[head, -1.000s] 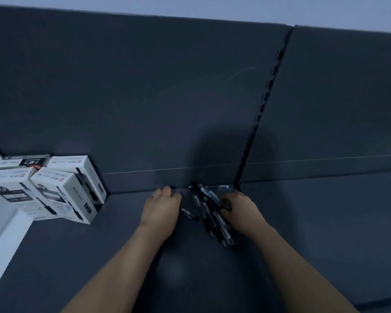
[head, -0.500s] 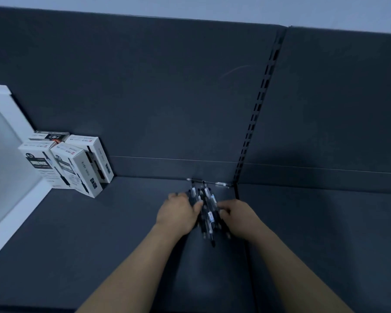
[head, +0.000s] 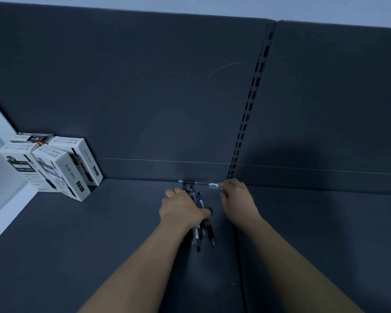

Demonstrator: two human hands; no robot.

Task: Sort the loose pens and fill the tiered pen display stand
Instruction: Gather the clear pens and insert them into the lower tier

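Note:
My left hand (head: 182,210) grips a bundle of several black pens (head: 200,231), whose ends stick out past my fingers toward the back wall and toward me. One more pen (head: 198,183) lies sideways along the foot of the back panel. My right hand (head: 236,196) pinches that single pen at its clear right end. No tiered display stand is in view.
Several white pen boxes (head: 61,168) are stacked at the back left of the dark grey shelf (head: 99,233). A white upright panel (head: 0,177) borders the shelf on the left. A slotted upright strip (head: 248,109) and a seam divide the shelf from the bay to the right.
My left hand has closed round the gathered pens alone. My right hand has let go of the bundle and moved back and right to the single pen by the back panel.

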